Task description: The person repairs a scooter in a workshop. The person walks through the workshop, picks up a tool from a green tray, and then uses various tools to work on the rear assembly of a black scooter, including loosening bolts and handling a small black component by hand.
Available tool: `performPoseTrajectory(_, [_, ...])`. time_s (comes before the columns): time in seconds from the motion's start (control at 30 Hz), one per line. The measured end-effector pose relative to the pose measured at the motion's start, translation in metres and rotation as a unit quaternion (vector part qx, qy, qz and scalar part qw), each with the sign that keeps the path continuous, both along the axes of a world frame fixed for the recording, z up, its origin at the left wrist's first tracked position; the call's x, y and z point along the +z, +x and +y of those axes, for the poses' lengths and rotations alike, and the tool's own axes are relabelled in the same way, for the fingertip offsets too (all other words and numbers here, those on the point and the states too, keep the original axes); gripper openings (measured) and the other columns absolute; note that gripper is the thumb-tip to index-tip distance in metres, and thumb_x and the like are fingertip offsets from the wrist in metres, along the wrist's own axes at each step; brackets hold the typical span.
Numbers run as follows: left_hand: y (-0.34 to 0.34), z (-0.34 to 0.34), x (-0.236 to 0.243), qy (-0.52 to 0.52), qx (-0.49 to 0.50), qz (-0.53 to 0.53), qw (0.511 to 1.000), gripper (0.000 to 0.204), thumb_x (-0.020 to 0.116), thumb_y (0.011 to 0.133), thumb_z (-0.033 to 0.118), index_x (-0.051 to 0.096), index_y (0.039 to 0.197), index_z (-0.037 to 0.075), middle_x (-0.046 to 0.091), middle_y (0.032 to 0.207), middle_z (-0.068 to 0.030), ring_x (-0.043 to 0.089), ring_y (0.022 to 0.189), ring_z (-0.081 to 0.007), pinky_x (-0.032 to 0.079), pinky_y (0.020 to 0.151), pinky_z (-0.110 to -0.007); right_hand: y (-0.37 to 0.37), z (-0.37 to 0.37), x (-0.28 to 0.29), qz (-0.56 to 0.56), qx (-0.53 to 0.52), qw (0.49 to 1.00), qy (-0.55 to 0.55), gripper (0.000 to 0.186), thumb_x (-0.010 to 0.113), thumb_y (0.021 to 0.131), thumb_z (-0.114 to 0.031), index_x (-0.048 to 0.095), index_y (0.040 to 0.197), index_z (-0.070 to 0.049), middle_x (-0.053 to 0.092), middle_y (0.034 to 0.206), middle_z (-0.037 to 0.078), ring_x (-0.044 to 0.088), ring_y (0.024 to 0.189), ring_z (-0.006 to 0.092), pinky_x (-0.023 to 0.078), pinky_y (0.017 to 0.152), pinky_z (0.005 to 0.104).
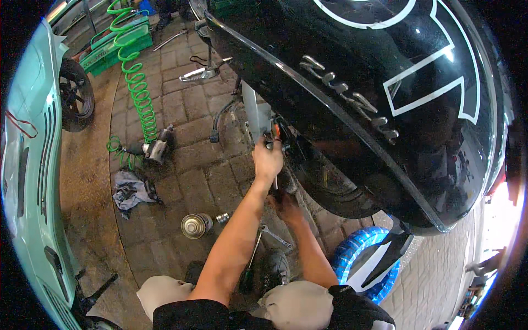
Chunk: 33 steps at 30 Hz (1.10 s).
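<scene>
Beneath the glossy black scooter body (pixel 352 143), my left hand (pixel 268 160) is closed at the scooter's underside mechanism. An orange-red piece (pixel 276 131) shows just beyond its fingertips, and a flat grey metal part (pixel 257 113) stands beside them. What its fingers grip is hidden. Nearer to me and slightly right, my right hand (pixel 286 208) is in deep shadow, closed around the lower end of a slim metal rod (pixel 276 182). The rod runs up toward my left hand; its far end is covered.
An air impact wrench (pixel 157 149) on a green coiled hose (pixel 140 93) lies left, near a rag (pixel 135 191). A spray can (pixel 195 226), socket (pixel 222 218) and spanner (pixel 276 236) are close to my arms. A blue-wrapped tyre (pixel 360 242) lies right; a mint-green scooter (pixel 33 159) stands far left.
</scene>
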<state>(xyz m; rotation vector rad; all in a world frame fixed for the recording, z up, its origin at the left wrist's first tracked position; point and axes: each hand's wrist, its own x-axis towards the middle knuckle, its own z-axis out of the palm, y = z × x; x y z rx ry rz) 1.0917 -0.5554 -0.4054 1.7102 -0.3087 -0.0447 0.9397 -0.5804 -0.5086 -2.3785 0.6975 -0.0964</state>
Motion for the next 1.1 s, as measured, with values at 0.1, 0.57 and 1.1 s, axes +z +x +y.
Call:
performPoseTrajectory(0.1, [0.006, 0.001, 0.003, 0.006, -0.053, 0.176, 0.983, 0.030, 0.057, 0.082, 0.023, 0.059, 0.090, -0.006, 0.061, 0.066, -0.0199, 0.062, 0.064, -0.0320, 0.046, 0.061, -0.041, -0.016, 0.000, 0.062, 0.083, 0.056, 0.994, 0.045, 0.048, 0.053, 0.084, -0.044, 0.056, 0.107, -0.002, 0.060, 0.099, 0.022, 0.057, 0.089, 0.0408, 0.046, 0.077, 0.0444])
performPoseTrajectory(0.57, [-0.004, 0.008, 0.008, -0.059, -0.041, -0.021, 0.997, 0.027, 0.060, 0.083, 0.023, 0.055, 0.082, -0.004, 0.061, 0.067, -0.0170, 0.061, 0.060, -0.0277, 0.045, 0.057, -0.036, 0.040, -0.004, 0.023, -0.114, 0.035, 0.989, 0.091, 0.049, 0.057, 0.082, -0.042, 0.058, 0.102, 0.002, 0.060, 0.100, 0.024, 0.057, 0.093, 0.0360, 0.043, 0.080, 0.0409])
performPoseTrajectory(1.1, [-0.004, 0.010, 0.000, -0.037, -0.075, -0.061, 0.995, 0.024, 0.060, 0.083, 0.020, 0.050, 0.081, -0.001, 0.056, 0.071, -0.0211, 0.055, 0.065, -0.0377, 0.043, 0.062, -0.042, 0.091, -0.025, -0.050, -0.284, 0.069, 0.946, 0.136, 0.045, 0.058, 0.082, -0.038, 0.058, 0.104, 0.002, 0.061, 0.100, 0.023, 0.057, 0.091, 0.0376, 0.044, 0.079, 0.0411])
